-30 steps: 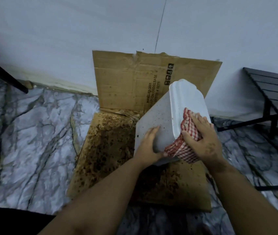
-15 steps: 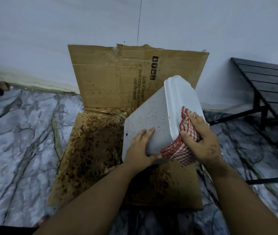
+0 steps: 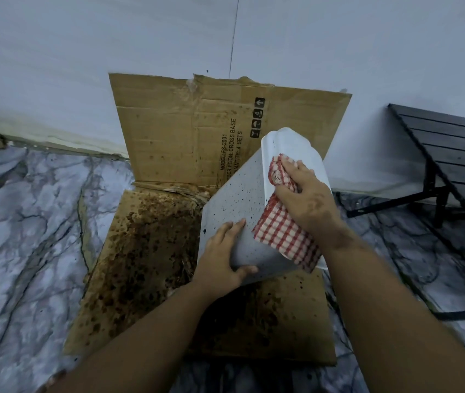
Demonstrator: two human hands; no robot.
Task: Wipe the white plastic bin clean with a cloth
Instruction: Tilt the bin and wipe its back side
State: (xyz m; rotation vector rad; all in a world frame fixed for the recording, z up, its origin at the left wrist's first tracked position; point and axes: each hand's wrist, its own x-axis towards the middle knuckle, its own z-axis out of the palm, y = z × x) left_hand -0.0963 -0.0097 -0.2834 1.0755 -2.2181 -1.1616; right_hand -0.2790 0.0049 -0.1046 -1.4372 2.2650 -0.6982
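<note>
The white plastic bin is tipped on its side above the cardboard, its left face dotted with dark specks. My left hand holds the bin's near lower corner, fingers flat on the speckled face and thumb curled under the edge. My right hand presses a red-and-white checked cloth against the bin's upper right face, fingers bunching the cloth's top end. The cloth's loose end hangs down over the bin's near edge.
A flattened cardboard box, heavily stained brown, lies on the marble floor, with its back flap leaning on the white wall. A black slatted bench stands at the right.
My right hand has slid the cloth up along the bin's right face, away from me. The left hand keeps its hold on the near corner. The camera view has shifted slightly.
</note>
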